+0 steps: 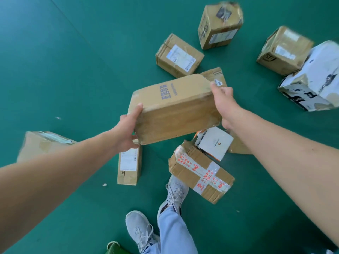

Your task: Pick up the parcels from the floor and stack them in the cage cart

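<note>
While other parcels [179, 55] lie below, both hands [128, 132] grip a brown parcel [174, 109].

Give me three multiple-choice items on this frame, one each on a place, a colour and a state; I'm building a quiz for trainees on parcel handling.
1. Where is the box with blue print?
A. Flat on the floor
B. Held above the floor between both hands
C. Under the shoe

2. What colour is the floor?
A. Green
B. Grey
C. Red

3. What state is the parcel with red-printed tape in?
A. Being lifted
B. Lying on the floor, untouched by either hand
C. Opened and emptied

Answers: 1 B, the left hand grips its near-left corner and the right hand its far-right end. 2 A, green shows all around the parcels. 3 B, it rests on the floor beside a white shoe, both hands busy elsewhere.
</note>
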`<state>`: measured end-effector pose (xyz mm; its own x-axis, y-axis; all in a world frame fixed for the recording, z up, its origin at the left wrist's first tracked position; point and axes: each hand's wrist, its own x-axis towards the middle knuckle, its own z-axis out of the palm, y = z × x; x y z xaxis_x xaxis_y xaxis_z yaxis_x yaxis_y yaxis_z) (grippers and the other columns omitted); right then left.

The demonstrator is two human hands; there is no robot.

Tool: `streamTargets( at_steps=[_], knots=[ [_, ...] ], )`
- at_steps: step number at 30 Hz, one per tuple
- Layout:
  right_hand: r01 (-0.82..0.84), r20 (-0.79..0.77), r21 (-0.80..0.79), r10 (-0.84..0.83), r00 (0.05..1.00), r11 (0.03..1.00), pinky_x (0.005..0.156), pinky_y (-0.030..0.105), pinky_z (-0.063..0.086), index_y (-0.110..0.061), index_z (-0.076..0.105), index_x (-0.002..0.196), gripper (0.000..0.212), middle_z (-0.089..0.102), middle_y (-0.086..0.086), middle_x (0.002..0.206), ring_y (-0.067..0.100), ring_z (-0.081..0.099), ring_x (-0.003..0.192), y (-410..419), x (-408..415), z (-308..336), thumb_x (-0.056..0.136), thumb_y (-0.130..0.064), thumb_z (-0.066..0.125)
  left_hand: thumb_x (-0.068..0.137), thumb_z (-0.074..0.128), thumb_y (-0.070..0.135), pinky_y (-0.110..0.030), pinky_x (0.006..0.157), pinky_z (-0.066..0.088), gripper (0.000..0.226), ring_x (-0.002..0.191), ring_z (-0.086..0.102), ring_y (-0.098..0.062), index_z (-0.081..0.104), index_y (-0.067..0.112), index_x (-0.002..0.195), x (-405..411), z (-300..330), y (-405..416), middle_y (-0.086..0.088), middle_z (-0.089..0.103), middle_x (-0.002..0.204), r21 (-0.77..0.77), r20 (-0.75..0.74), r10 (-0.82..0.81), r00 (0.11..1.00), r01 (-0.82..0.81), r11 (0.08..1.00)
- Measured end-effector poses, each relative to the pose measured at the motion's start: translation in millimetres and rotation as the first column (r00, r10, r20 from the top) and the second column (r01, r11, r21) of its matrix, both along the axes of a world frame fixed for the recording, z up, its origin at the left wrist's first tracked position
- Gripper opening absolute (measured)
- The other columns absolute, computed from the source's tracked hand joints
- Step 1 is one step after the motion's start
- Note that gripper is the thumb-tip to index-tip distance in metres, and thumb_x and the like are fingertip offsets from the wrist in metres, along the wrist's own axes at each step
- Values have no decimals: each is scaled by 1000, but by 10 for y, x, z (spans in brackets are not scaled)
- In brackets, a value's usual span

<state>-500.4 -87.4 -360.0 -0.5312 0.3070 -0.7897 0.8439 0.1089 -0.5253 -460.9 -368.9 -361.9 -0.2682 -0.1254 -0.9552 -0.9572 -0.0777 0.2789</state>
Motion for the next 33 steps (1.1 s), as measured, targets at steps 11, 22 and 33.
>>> streamTargets(
  at_steps=[11, 22, 33],
  knots=[
    [349, -54, -118, -357, 932, 930, 109, 60, 40, -32, 51, 109, 56, 56, 0, 133, 27, 51, 127, 459, 1325, 2529, 77, -76, 65, 83, 68, 65, -61, 99, 47, 57, 119, 56, -28, 47, 37, 127, 352, 2577, 371, 0, 56, 128, 53, -122, -121, 985, 128, 990],
    [662, -61, -214, -686, 725, 718, 112, 65, 34, -51, 44, 138, 79, 47, -17, 149, 20, 45, 136, 863, 3837, 5221, 72, -93, 54, 91, 65, 55, -49, 97, 47, 53, 102, 58, -21, 42, 40, 137, 1560, 5133, 1497, 3, 59, 114, 76, -280, -483, 830, 520, 851],
    [858, -180, -255, -894, 410, 445, 104, 64, 45, -42, 39, 143, 65, 51, -12, 138, 20, 53, 122, 2149, 5193, 6272, 88, -65, 64, 87, 68, 60, -56, 98, 50, 57, 115, 54, -26, 45, 38, 134, 2352, 6186, 3446, -4, 53, 127, 96, -395, -659, 639, 743, 663]
  ],
)
